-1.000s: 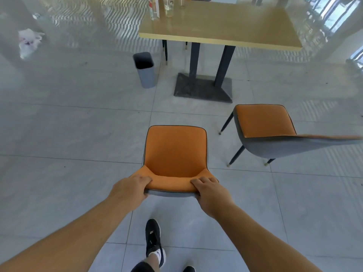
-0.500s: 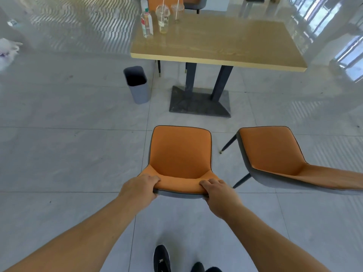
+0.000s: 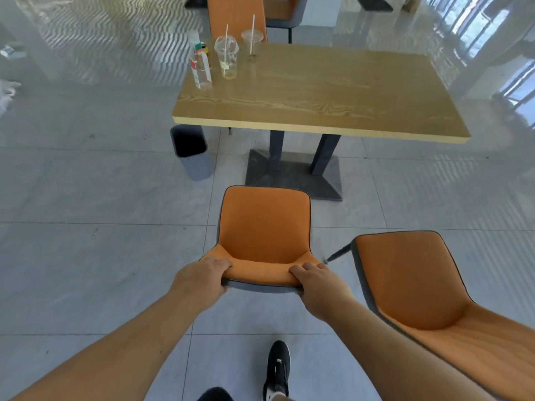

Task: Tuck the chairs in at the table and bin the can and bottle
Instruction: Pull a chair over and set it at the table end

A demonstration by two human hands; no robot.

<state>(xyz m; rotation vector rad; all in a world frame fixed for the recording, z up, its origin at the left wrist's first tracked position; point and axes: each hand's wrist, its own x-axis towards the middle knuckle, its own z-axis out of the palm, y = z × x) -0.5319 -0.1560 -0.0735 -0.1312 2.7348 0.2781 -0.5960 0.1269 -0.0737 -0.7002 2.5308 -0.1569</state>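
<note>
Orange chair (image 3: 265,227) is gripped at its backrest by my left hand (image 3: 199,277) and right hand (image 3: 320,286), not yet tucked; second chair (image 3: 411,285) right; bottle (image 3: 199,68) on table (image 3: 318,105) ahead, bin (image 3: 192,153) untouched.

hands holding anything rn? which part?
Yes. Both hands grip the top edge of the chair backrest: left hand at its left corner, right hand at its right corner, fingers curled over the front.
</note>
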